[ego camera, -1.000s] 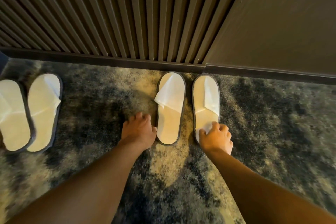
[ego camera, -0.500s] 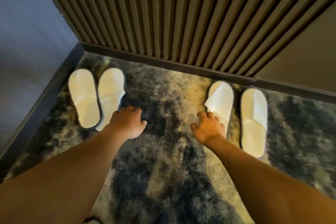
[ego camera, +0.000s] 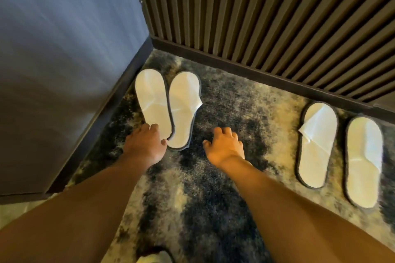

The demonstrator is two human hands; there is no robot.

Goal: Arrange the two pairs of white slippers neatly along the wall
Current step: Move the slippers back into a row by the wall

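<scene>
Mottled dark carpet [ego camera: 224, 100] below the slatted wall [ego camera: 256, 17] is now seen from the corner — attention has been shifted from the right pair of white slippers [ego camera: 339, 153], left straight, to the overlapping left pair [ego camera: 166, 107]. The left hand [ego camera: 145, 145] is laid on its heel, the right hand [ego camera: 224, 145] held near, fingers spread, nothing held.

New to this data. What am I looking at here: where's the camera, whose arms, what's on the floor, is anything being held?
There is no machine: a person works with two bare hands. The one picture comes from a wide-angle camera on the person's head, looking forward and down, so the arms reach in from the bottom edge.

On the patterned carpet lie two pairs of white slippers. The left pair sits in the corner, heels overlapping. The right pair lies side by side near the slatted wall.

The left hand rests on the heel of the left pair's outer slipper; a firm grip is not visible. The right hand is open over bare carpet, holding nothing.
</scene>
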